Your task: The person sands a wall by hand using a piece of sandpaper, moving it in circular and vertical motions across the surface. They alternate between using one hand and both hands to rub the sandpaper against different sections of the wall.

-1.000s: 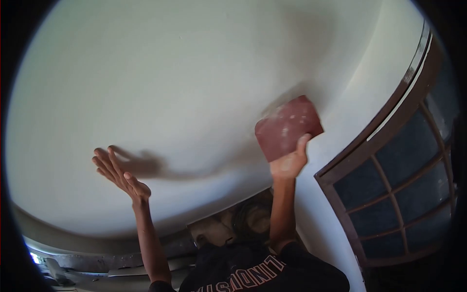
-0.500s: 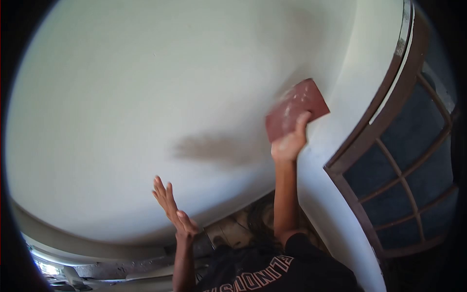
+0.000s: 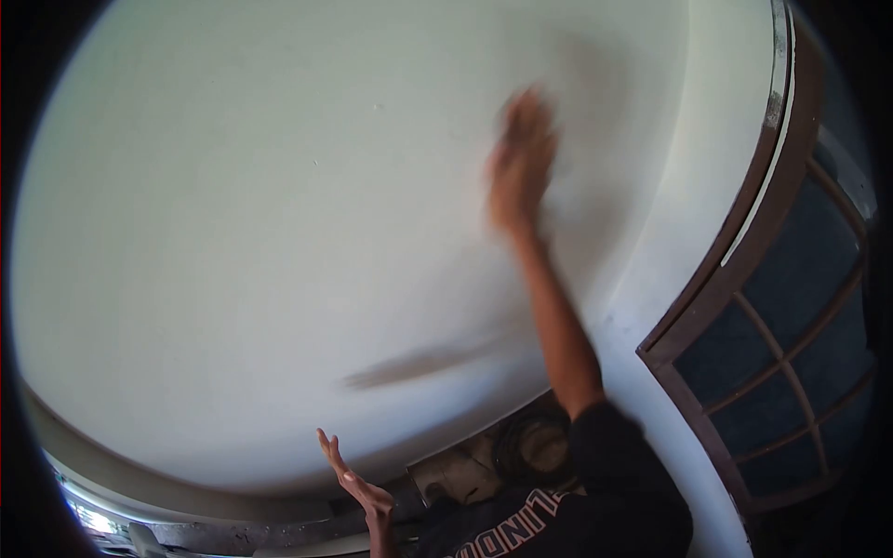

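Observation:
My right hand [image 3: 523,167] is raised in front of the upper right part of a pale wall [image 3: 233,205], its arm stretched up and its fingers smeared by motion. The reddish-brown sheet, which looks like sandpaper, does not show in the current view, and I cannot tell whether it is behind the fingers. Low in the view, my left hand [image 3: 358,484] is held up near the wall's lower edge. Its fingers are stretched out and nothing is in it.
On the right, a brown-framed window [image 3: 781,363] with bars is set beyond a white wall corner [image 3: 642,251]. Coiled dark material [image 3: 521,451] lies on the floor below. A ledge [image 3: 167,498] curves along the lower left, with a bright opening [image 3: 93,516] beside it.
My right hand has moved up and slightly left, and the reddish-brown sheet seen in it earlier no longer shows. My left hand has dropped lower in the view, still open.

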A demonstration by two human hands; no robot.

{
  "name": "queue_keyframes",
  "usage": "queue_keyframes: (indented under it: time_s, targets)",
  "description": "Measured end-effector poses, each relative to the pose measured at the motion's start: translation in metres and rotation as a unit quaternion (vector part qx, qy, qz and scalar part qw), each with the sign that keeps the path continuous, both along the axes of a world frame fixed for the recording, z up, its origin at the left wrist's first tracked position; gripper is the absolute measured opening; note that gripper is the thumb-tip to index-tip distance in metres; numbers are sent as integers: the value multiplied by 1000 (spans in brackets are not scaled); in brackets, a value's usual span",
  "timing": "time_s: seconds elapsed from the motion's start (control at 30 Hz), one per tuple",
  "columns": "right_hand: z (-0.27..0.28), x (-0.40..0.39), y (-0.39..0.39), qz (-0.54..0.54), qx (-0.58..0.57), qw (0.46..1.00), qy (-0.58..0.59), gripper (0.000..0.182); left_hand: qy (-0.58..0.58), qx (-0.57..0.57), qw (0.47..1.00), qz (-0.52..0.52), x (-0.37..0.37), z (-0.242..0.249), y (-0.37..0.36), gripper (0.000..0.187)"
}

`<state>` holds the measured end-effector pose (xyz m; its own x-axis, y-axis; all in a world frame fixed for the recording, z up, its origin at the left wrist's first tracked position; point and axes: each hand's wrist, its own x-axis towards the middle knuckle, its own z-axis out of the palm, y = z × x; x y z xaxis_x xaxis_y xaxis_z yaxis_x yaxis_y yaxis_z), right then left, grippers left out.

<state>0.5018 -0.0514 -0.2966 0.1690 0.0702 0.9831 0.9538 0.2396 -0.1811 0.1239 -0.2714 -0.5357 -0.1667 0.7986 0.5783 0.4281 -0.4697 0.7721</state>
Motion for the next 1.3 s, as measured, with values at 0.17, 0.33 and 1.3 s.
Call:
queue_keyframes:
  time_s: [0.17, 0.33, 1.3]
  targets:
    - [49, -50, -25, 16, -33, 984, -177, 58, -11, -71, 997, -16, 4, -16, 0, 80]
    - [149, 62, -6, 26, 61, 997, -32, 66, -17, -56, 998, 1, 6, -10, -7, 77]
    - [20, 47, 24, -28, 44, 998, 46, 58, -131, -105, 985, -45, -5, -54, -9, 81]
